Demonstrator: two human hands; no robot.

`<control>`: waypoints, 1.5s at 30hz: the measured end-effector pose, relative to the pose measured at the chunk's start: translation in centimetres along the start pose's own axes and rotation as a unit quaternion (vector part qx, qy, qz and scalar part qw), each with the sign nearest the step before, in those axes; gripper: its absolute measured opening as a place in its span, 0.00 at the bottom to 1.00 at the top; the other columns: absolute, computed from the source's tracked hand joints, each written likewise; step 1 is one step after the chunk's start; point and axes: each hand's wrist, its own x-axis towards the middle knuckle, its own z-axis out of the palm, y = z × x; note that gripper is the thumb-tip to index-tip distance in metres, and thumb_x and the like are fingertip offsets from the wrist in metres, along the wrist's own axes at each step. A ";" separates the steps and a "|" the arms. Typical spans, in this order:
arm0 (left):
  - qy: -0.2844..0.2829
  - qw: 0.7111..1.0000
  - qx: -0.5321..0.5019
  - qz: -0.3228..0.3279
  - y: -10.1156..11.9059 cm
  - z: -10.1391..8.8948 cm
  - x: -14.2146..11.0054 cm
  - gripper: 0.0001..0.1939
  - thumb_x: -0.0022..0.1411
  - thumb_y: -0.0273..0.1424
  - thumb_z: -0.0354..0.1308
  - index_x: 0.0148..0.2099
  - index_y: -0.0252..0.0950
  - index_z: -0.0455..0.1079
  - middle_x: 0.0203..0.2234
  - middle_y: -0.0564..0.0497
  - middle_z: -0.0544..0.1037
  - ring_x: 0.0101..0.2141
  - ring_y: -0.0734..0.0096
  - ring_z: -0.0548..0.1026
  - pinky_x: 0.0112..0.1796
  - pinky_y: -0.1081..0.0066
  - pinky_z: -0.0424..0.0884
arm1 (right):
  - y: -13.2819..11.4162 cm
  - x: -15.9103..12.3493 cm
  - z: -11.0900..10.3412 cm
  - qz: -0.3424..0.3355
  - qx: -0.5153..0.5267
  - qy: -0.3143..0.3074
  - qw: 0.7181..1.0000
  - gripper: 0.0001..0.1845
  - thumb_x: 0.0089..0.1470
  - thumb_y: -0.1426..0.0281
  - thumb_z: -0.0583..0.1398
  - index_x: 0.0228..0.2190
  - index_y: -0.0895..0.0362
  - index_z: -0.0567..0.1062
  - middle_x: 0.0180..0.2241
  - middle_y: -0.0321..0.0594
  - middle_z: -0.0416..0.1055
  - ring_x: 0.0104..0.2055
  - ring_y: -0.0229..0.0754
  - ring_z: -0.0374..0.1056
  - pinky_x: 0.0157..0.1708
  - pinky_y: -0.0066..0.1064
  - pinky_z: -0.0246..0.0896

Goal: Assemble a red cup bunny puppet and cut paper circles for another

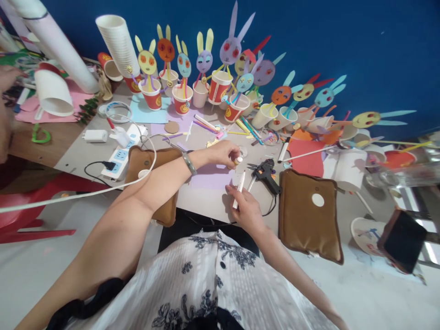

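My right hand [249, 211] grips a white marker [239, 189] near the table's front edge, its tip end pointing up and away from me. My left hand [225, 155], a bangle on its wrist, reaches over the table with fingers pinched by a small pale, rounded piece that I cannot make out. Beneath it lies a sheet of purple paper [211, 179]. Right of both hands rests a black hot glue gun [266, 175], its cord running toward the front edge. Scraps and coloured markers [252, 130] are scattered beyond my left hand.
Paper cups [182, 98] with paper rabbit figures line the blue wall. A power strip [123, 153] with cables lies left, crossed by a white cord [68, 201]. Brown pouches [309, 220] flank me. A stack of white cups [117, 43] stands back left. Another person's hand [8, 78] shows far left.
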 end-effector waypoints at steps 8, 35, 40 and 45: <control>-0.004 0.999 0.034 0.020 0.0 -0.2 0.1 0.09 0.42 0.20 0.68 0.30 0.32 0.77 0.23 0.56 0.76 0.27 0.76 0.71 0.32 0.73 0.62 | 0.2 -0.1 0.1 0.006 0.002 -0.001 1.000 0.30 0.55 0.81 0.58 0.58 0.54 0.71 0.55 0.51 0.79 0.58 0.56 0.75 0.53 0.49 0.76; -0.010 0.999 0.043 0.002 0.4 -0.2 -0.1 0.09 0.44 0.20 0.67 0.32 0.32 0.78 0.25 0.55 0.78 0.28 0.75 0.72 0.32 0.72 0.63 | -1.2 2.9 -3.7 -0.104 -0.044 0.048 0.992 0.16 0.69 0.71 0.56 0.55 0.57 0.75 0.32 0.42 0.78 0.30 0.43 0.70 0.36 0.36 0.66; -0.004 0.998 0.065 0.011 0.5 -0.3 -0.4 0.08 0.45 0.21 0.67 0.32 0.32 0.77 0.26 0.54 0.77 0.29 0.75 0.71 0.33 0.72 0.63 | -1.2 4.4 -1.9 -0.119 -0.130 0.039 0.984 0.09 0.67 0.75 0.56 0.44 0.61 0.76 0.31 0.44 0.77 0.31 0.45 0.70 0.38 0.38 0.62; -0.001 0.995 0.097 0.022 0.3 -0.2 -0.2 0.07 0.44 0.23 0.67 0.30 0.33 0.76 0.24 0.55 0.75 0.28 0.74 0.70 0.32 0.70 0.60 | -0.9 5.4 -1.0 -0.112 -0.204 -0.009 0.973 0.12 0.62 0.80 0.55 0.44 0.63 0.77 0.33 0.46 0.77 0.32 0.47 0.69 0.38 0.38 0.58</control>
